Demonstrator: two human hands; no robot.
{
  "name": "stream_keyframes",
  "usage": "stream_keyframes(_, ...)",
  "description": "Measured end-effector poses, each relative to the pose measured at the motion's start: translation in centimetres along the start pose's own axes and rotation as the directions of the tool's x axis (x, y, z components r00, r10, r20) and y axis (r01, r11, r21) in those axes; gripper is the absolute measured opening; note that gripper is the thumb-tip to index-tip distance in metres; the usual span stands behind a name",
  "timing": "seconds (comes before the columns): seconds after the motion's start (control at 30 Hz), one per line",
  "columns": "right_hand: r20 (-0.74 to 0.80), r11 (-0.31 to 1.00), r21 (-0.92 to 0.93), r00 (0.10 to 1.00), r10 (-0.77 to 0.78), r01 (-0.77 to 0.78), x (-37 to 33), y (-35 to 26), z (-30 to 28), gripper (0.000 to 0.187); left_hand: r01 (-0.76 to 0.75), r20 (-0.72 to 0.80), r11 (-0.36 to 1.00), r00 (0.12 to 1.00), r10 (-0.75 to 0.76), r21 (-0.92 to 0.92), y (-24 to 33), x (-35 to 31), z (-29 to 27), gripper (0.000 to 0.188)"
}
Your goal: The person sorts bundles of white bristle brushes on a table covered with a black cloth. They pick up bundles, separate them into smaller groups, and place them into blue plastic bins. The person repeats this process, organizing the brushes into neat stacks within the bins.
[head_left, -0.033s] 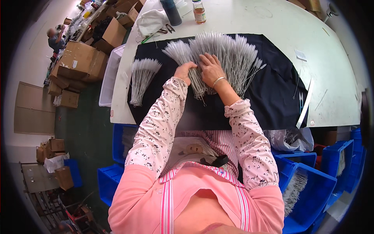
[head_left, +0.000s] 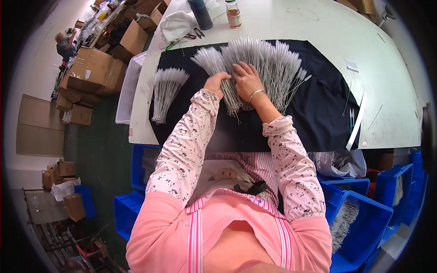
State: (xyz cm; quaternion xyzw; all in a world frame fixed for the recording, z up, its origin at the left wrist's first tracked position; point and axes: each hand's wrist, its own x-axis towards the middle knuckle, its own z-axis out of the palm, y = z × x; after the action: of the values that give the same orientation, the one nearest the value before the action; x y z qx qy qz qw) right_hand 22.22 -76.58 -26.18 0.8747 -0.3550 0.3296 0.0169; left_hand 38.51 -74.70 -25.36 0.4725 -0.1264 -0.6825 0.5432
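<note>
Thin wire-handled brushes (head_left: 273, 63) with white bristle tips lie in a wide, dense pile on a dark cloth (head_left: 318, 123). My left hand (head_left: 215, 84) is closed around the handles of a bunch of brushes (head_left: 209, 61) at the pile's left side. Across the middle of the pile rests my right hand (head_left: 248, 83), its fingers somewhat apart and touching the handles. Looped wire ends stick out below both hands. A separate smaller bunch of brushes (head_left: 168, 93) lies fanned on the cloth further left. Between my hands, some handles are hidden.
Beyond the cloth, the white table (head_left: 327, 27) holds a glass bottle (head_left: 233, 14), a dark tumbler (head_left: 200, 14), scissors (head_left: 190, 36) and a white cloth (head_left: 176, 26). A metal ruler (head_left: 357, 120) lies right. Blue bins (head_left: 364, 227) stand below; cardboard boxes (head_left: 93, 68) and another person (head_left: 66, 48) are left.
</note>
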Motion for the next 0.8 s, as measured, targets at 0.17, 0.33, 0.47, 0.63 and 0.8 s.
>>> stream_keyframes(0.17,0.053,0.976,0.213,0.998,0.042,-0.053,-0.4,1.3,0.0,0.025,0.058,-0.014,0.995,0.998,-0.057,0.076,0.5,-0.5,2.3,0.011)
stream_keyframes(0.33,-0.016,0.912,0.406,0.997,0.071,-0.058,-0.2,2.3,0.5,0.022,0.037,-0.084,0.999,0.996,-0.039,-0.016,0.2,0.7,0.8,0.010)
stream_keyframes(0.47,-0.030,0.961,0.262,0.994,0.102,-0.091,-0.7,2.2,0.8,0.023,0.011,-0.087,0.998,0.996,-0.015,-0.054,1.0,-1.4,0.1,0.009)
stream_keyframes(0.63,-0.001,0.995,0.094,1.000,0.013,-0.013,-0.5,-0.1,-0.8,0.026,-0.088,-0.058,0.990,0.995,0.082,-0.109,1.6,-4.0,-1.4,0.010)
stream_keyframes(0.8,0.153,0.988,0.015,0.977,-0.151,0.151,-0.5,-0.9,-1.8,0.035,-0.032,-0.025,0.998,0.999,0.030,-0.063,1.2,-3.6,-1.1,0.009)
